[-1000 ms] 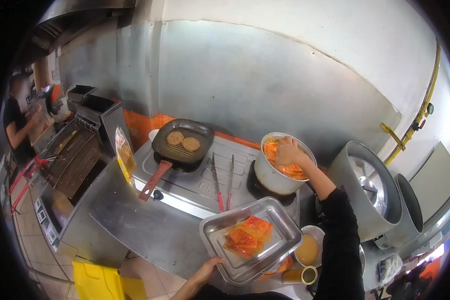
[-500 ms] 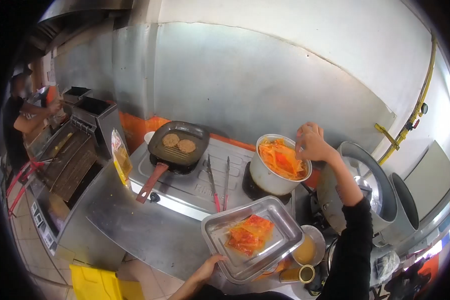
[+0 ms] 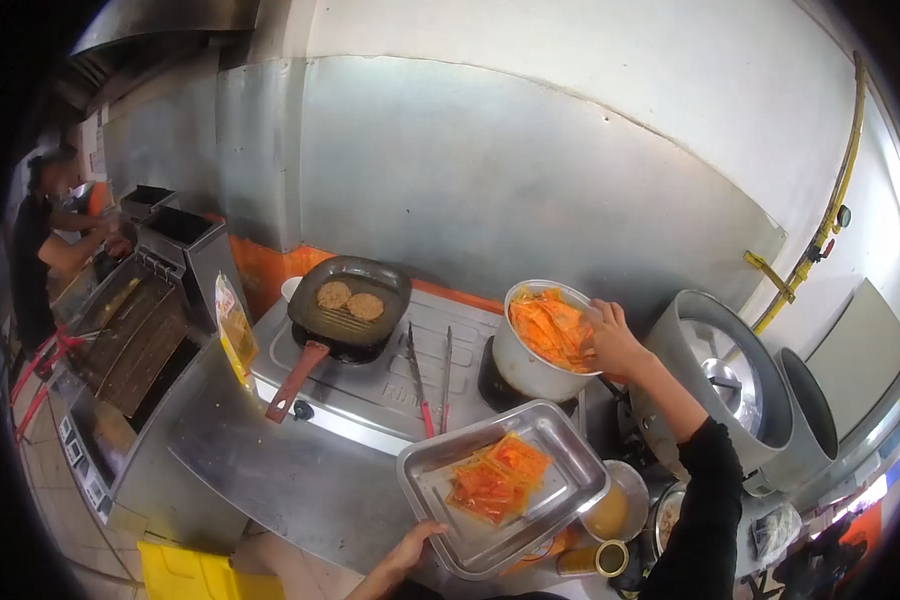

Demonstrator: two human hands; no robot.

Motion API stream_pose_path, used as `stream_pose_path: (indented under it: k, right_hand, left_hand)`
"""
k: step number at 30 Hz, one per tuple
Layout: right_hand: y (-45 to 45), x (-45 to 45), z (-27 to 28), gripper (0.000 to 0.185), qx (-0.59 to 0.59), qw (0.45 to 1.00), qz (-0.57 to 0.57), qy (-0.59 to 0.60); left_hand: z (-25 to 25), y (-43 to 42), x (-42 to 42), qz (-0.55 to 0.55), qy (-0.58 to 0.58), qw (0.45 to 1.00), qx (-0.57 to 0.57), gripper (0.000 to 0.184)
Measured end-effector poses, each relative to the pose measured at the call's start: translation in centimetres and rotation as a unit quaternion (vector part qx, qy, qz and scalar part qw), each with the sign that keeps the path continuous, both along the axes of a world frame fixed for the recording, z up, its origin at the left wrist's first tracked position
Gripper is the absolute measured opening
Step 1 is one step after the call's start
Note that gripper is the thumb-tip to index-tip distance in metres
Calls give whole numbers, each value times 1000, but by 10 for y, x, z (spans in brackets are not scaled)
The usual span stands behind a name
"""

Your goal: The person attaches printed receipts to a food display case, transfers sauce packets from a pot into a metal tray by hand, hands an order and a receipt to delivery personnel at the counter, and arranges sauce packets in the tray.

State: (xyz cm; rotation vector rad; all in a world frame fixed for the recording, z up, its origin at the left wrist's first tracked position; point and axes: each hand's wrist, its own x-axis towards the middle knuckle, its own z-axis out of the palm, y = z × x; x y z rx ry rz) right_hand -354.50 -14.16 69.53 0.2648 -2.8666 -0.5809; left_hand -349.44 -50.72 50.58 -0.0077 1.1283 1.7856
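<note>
Grips the metal tray (image 3: 480, 557) at its lower left rim with the left hand (image 3: 410, 548), low in the centre of the frame. Carries in that tray a small pile of orange-red strips (image 3: 500, 478). Reaches with the right hand (image 3: 620, 345) to the right rim of the light metal pot (image 3: 535, 368), right of centre, with fingers bent at the orange food (image 3: 550, 325) inside; cannot tell whether pinching any of it. Shows, left of the pot on the stove (image 3: 370, 410), tongs (image 3: 420, 385) with arms spread, then a square pan (image 3: 342, 326) with two browned patties (image 3: 365, 306). Includes a bowl of yellowish liquid (image 3: 610, 512) and an open can (image 3: 611, 558) just beside the tray's right side, plus a large pot (image 3: 658, 395) at right and another person (image 3: 32, 265) at far left.
</note>
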Motion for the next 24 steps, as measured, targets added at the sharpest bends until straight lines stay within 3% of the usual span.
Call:
stream_pose_path:
  k: [4,6,10,13,16,18,24]
  right_hand:
    - [10,-12,-13,6,-35,999,39,-13]
    - [13,-17,-16,5,14,997,77,13]
    - [14,-18,-16,5,6,995,95,-5]
    - [15,-19,-19,5,4,992,129,5]
    - [17,-22,-20,6,-8,992,125,0]
    - [20,-24,-21,5,-31,990,141,4]
    - [21,-28,-26,3,-106,985,139,-6]
  left_hand:
    - [-4,1,0,25,21,999,-31,36]
    - [2,1,-1,0,20,999,-46,37]
    - [-25,4,-1,19,40,998,-52,39]
    - [-16,5,1,42,9,999,-18,43]
    - [-7,4,-1,24,-15,998,-54,47]
    - [-15,6,0,37,29,997,-62,48]
    - [-33,8,-1,28,13,997,-67,47]
